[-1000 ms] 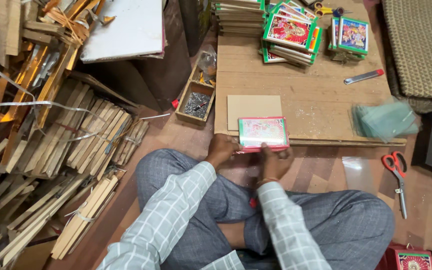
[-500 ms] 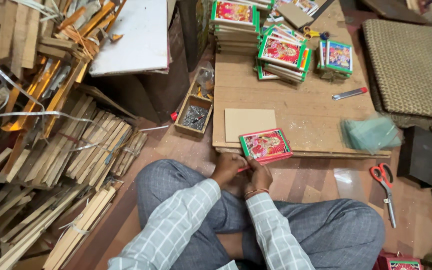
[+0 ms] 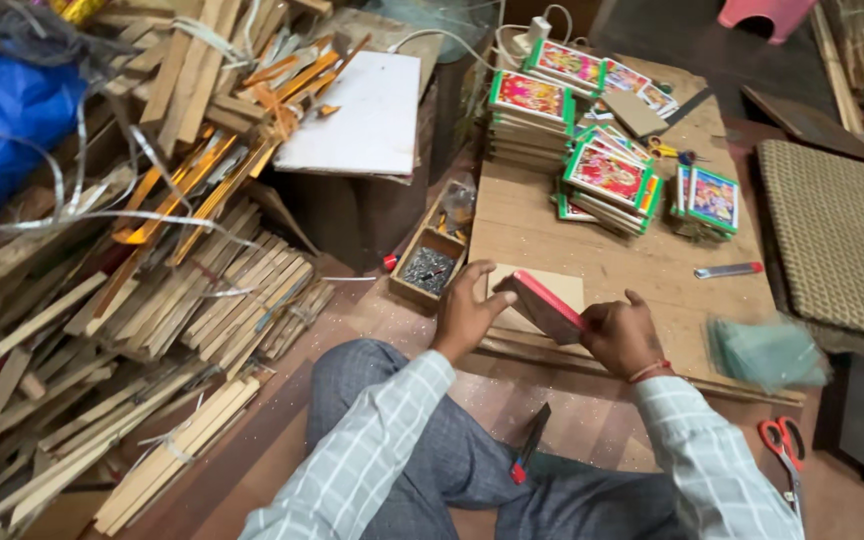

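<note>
Both hands hold a small red-edged picture frame (image 3: pixel 544 305), tilted up on edge over the near side of the low wooden board (image 3: pixel 602 265). My left hand (image 3: pixel 467 315) grips its left end, fingers spread along the edge. My right hand (image 3: pixel 620 335) grips its right end; a red thread circles that wrist. A plain cardboard sheet (image 3: pixel 542 295) lies flat under the frame. A dark tool with a red tip (image 3: pixel 529 443) rests on my lap.
Stacks of framed colourful pictures (image 3: pixel 607 175) fill the board's far side. A small wooden box of nails (image 3: pixel 429 270) sits left of the board. Wooden strips (image 3: pixel 152 330) pile up at left. Red scissors (image 3: pixel 782 450), a red-handled tool (image 3: pixel 728 270) and greenish glass panes (image 3: pixel 767 350) lie at right.
The frame lay flat, picture up, on the board's edge; now both hands have lifted and turned it onto its edge. The view has tilted and shifted left.
</note>
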`<state>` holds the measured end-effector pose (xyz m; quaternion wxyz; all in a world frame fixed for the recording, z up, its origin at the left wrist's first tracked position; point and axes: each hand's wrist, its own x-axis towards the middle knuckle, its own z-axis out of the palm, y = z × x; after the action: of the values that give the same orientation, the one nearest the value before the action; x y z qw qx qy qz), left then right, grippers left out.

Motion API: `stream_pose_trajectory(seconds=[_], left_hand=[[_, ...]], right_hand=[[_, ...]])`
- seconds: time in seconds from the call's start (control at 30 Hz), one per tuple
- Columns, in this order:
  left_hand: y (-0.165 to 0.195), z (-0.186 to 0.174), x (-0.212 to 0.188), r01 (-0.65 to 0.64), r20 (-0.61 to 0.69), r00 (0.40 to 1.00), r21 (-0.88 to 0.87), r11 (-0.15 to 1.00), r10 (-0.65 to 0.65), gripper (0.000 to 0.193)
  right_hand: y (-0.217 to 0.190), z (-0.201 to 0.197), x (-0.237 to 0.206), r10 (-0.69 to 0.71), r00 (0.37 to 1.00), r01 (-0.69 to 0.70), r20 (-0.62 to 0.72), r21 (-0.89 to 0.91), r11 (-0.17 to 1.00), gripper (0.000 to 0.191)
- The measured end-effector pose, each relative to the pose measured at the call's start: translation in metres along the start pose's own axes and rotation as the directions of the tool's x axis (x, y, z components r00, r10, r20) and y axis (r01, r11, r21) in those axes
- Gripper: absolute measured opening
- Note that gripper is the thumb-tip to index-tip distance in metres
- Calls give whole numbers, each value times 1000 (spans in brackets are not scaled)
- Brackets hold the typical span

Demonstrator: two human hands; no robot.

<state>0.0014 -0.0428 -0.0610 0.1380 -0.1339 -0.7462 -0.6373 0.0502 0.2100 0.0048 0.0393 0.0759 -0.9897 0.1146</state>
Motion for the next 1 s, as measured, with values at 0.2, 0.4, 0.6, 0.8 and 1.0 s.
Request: stream_pose_trajectory(seconds=[0.2,0.4,0.6,0.8,1.0], left_hand=[[-31,9,22,232,240,950,-121,965,-199,33],[-42,16,28,355,322,911,-298,886,-257,16],[-43,19,30,493,366,850,-297,818,-380,13],[-46,30,22,456,309,888,-492,741,-341,10],[-46,30,19,475,323,876,-450,756,-358,15]], right_hand=[[16,18,21,-106,992,110,73,-60,992,10],[30,23,9,169,981,-191,91,384,903,21],[23,39,-17,416,884,-373,211,855,360,16],[10,60,-22,574,814,-226,93,960,166,11],[3,68,-22,613,789,-155,31,976,151,10]])
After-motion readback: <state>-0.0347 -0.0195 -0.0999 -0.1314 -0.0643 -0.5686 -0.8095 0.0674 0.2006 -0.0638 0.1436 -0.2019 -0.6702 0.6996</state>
